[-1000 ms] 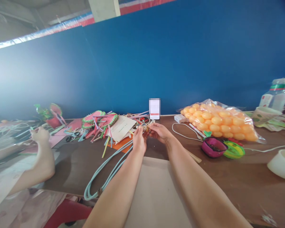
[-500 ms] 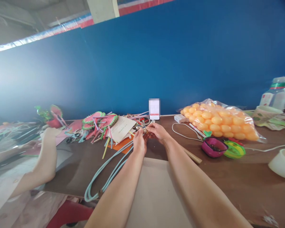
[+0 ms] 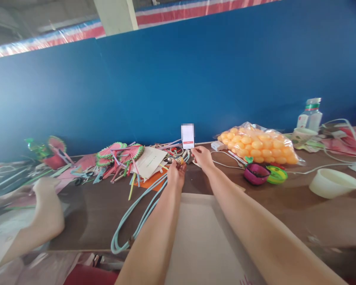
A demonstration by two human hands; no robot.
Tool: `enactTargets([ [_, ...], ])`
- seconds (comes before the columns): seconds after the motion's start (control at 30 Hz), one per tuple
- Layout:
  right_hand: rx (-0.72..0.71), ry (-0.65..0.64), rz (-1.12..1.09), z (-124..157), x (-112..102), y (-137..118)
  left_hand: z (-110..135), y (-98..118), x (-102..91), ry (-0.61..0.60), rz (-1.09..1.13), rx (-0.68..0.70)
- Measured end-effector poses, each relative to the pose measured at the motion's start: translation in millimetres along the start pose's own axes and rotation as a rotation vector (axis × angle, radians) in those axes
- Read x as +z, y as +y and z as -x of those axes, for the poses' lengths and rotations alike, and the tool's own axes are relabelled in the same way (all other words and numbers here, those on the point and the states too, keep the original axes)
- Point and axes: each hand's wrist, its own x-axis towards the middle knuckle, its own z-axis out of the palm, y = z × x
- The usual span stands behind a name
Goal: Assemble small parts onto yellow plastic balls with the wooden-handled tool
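Note:
My left hand (image 3: 176, 175) is closed around small shiny silver-and-gold round pieces (image 3: 178, 160), which look like metal beads or bells. To its right and apart from it, my right hand (image 3: 203, 158) is raised with thumb and fingertips pinched together. Whatever sits in that pinch is too small to make out. A looped pale-blue cord (image 3: 127, 221) lies on the table left of my left forearm. Behind my hands a phone (image 3: 188, 136) stands upright against the blue wall.
Left of my hands lie watermelon-patterned paper fans (image 3: 118, 153), a white sheet (image 3: 150, 161) and colored strips. On the right are a bag of orange balls (image 3: 256, 146), a purple bowl (image 3: 256, 174) and a white bowl (image 3: 334, 184). A co-worker's arm (image 3: 46, 209) rests at far left.
My right hand has come away from the pieces in my left hand, moving slightly up and right. The camera view has shifted, so the objects on the right appear farther left.

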Motion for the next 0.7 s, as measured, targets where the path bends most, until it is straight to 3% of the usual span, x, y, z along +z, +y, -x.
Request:
enactTargets([
  [0.2,-0.078,0.015,0.715,8.6,-47.1,-20.1,-1.5,-0.1,-6.6,0.014,0.013,-0.003],
  [0.37,0.118,-0.095,1.161,49.0,-81.6,-6.7,-1.7,-1.6,-9.1,-0.011,-0.002,0.003],
  [0.53,0.108,-0.149,1.282,64.9,-89.7,17.0,-5.6,-4.3,-9.9,-0.04,0.0,-0.014],
  [0.7,-0.015,-0.167,1.247,63.7,-91.6,19.2,-3.4,-3.3,-7.7,-0.01,0.007,-0.015],
])
